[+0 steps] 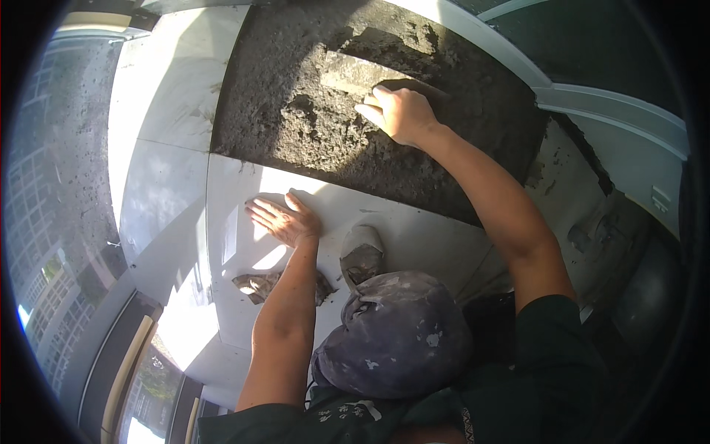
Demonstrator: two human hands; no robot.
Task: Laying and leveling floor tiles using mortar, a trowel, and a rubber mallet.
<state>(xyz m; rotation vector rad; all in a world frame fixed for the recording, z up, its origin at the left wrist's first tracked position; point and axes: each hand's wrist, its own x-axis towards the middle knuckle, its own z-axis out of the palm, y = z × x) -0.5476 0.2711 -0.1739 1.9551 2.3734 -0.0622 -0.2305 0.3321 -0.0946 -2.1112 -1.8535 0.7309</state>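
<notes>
My right hand [401,115] is closed around the grip of a flat rectangular trowel [353,72]. The blade lies against rough grey mortar [285,111] that fills a gap between the floor tiles; the grip itself is mostly hidden by my fingers. Nearer to me, my left hand [287,220] rests flat on a pale floor tile [414,237], fingers spread and holding nothing. This tile borders the mortar's near edge.
Pale tiles [166,111] continue along the left. A white frame [606,100] bounds the mortar at the far right. Glass [66,163] stands at the left. My shoe [362,250] and bent, stained knee [403,333] are close by. A crumpled brownish thing [257,286] lies partly behind my left forearm.
</notes>
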